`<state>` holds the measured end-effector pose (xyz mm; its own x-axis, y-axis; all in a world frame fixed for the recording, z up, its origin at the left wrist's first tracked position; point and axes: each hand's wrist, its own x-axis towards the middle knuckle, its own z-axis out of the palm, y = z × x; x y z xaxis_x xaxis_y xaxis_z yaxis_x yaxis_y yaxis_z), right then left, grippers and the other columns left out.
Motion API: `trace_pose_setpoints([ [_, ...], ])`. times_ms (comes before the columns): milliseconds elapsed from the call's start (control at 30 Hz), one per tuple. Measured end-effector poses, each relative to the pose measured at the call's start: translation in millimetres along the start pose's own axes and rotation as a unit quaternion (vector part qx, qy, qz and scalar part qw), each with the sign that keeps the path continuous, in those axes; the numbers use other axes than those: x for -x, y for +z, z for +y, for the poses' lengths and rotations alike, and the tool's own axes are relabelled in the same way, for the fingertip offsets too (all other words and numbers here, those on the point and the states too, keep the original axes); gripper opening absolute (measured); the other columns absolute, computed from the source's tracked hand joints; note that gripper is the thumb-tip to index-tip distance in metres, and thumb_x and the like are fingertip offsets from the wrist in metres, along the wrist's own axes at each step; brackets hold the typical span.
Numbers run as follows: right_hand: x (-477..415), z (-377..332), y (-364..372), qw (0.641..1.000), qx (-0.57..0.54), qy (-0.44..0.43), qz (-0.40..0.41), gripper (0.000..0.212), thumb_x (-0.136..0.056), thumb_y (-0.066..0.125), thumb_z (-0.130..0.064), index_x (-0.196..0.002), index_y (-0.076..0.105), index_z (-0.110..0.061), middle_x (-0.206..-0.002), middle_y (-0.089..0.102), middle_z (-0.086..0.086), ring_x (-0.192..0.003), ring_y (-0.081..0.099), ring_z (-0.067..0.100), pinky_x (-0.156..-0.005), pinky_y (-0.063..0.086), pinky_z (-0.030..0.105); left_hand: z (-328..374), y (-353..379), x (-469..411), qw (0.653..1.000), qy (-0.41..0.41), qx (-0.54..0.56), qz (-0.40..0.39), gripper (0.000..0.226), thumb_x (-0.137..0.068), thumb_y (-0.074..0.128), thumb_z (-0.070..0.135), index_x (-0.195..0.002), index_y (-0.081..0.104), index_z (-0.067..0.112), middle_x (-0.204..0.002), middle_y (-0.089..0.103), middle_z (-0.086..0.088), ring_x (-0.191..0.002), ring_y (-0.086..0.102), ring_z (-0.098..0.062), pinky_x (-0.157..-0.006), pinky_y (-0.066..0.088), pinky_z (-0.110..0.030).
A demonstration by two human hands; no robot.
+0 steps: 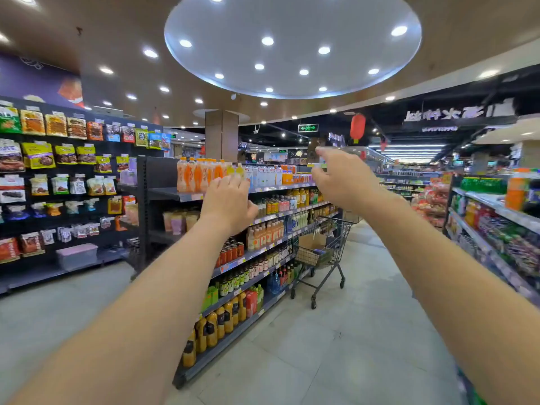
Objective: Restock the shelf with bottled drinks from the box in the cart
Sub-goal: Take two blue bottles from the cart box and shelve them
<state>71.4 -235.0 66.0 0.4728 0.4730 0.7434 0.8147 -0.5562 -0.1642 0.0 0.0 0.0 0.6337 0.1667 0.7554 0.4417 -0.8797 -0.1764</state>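
The drinks shelf (292, 187) runs down the aisle's left side, with rows of orange, yellow and clear bottles (198, 175) on its top tier. Further down the aisle stands a wire cart (336, 229) holding an open cardboard box (311, 241). Both my arms reach forward at top-shelf height. My left hand (228, 200) is held in front of the top tier with fingers apart and nothing in it. My right hand (339, 179) is curled, thumb up, with a small blurred pale green thing (317, 165) between thumb and fingers; whether it is held or lies behind the hand is unclear.
A snack display (58, 171) with hanging bags fills the left wall, with a lilac tub (76, 255) on its low shelf. Another stocked shelf (496, 223) lines the aisle's right side. The tiled floor (336, 331) runs between them toward the cart.
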Motion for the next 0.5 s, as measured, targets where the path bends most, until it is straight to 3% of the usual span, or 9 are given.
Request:
trace_pose_setpoints([
  [100, -25, 11, 69, 0.994, 0.06, 0.015, -0.085, 0.055, -0.1, 0.047, -0.029, -0.153, 0.039, -0.014, -0.148, 0.052, 0.012, -0.125, 0.057, 0.028, -0.099, 0.051, 0.044, -9, 48, -12, 0.998, 0.021, 0.007, -0.051, 0.049, -0.094, 0.046, 0.039, -0.133, 0.057, 0.012, -0.137, 0.06, -0.009, -0.127, 0.054, -0.027, -0.11, 0.04, -0.042],
  [200, -52, 30, 142, 0.981, 0.08, 0.05, -0.169, 0.058, -0.101, 0.046, -0.03, -0.155, 0.036, -0.013, -0.151, 0.047, 0.013, -0.134, 0.05, 0.03, -0.098, 0.051, 0.044, -22, 98, -30, 0.991, -0.012, 0.067, -0.117, 0.054, -0.097, 0.048, 0.044, -0.141, 0.054, 0.014, -0.143, 0.057, -0.007, -0.131, 0.053, -0.027, -0.11, 0.042, -0.043],
  [333, -91, 56, 228, 0.965, 0.106, 0.073, -0.227, 0.058, -0.102, 0.046, -0.035, -0.154, 0.035, -0.013, -0.154, 0.045, 0.011, -0.14, 0.045, 0.029, -0.103, 0.049, 0.044, -37, 166, -63, 0.973, -0.05, 0.158, -0.162, 0.055, -0.095, 0.051, 0.044, -0.143, 0.051, 0.017, -0.14, 0.059, -0.005, -0.121, 0.06, -0.027, -0.095, 0.054, -0.043],
  [500, -130, 92, 313, 0.95, 0.095, 0.102, -0.279, 0.055, -0.102, 0.046, -0.035, -0.153, 0.038, -0.015, -0.152, 0.048, 0.008, -0.131, 0.053, 0.028, -0.102, 0.052, 0.044, -49, 257, -93, 0.97, -0.021, 0.154, -0.187, 0.057, -0.096, 0.05, 0.038, -0.148, 0.047, 0.017, -0.141, 0.059, -0.005, -0.123, 0.059, -0.027, -0.097, 0.053, -0.043],
])
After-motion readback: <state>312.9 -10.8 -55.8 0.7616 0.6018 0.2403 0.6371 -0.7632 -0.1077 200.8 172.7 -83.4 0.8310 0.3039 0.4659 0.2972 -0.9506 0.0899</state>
